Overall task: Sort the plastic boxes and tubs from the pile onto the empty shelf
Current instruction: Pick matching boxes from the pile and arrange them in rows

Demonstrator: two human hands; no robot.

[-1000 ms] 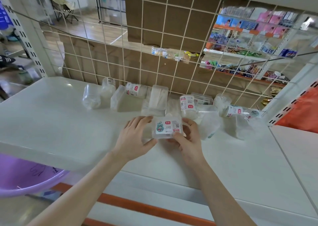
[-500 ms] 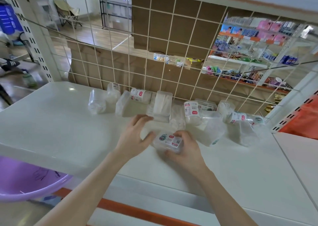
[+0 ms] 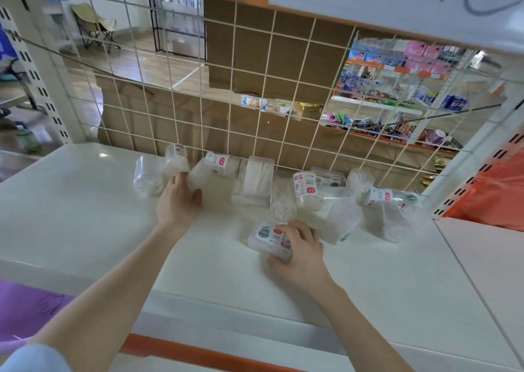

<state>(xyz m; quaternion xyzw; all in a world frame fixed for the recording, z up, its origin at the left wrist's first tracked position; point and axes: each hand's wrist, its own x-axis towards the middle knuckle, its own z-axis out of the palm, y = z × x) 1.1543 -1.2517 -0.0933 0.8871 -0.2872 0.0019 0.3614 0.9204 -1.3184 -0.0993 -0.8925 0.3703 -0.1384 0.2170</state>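
Note:
A flat clear plastic box [image 3: 265, 237] with a cartoon label lies on the white shelf [image 3: 85, 218], and my right hand [image 3: 300, 251] grips its right end. My left hand [image 3: 177, 200] reaches to the back left and closes its fingers on a clear box [image 3: 200, 177] in the pile. Several clear tubs and boxes lie along the wire grid: a round tub [image 3: 148, 179], a labelled tub [image 3: 221, 163], an upright rectangular box [image 3: 258, 177] and a tub with a red label [image 3: 306, 190].
A white wire grid [image 3: 255, 94] backs the shelf, with brown cardboard behind it. The shelf above [image 3: 368, 0] overhangs at the top. A purple basin [image 3: 25, 312] sits at lower left. An orange bag [image 3: 499, 193] hangs at right beyond the upright.
My left hand let go of the labelled box and moved up and left to a clear box in the pile. My right hand set the labelled box flat on the shelf.

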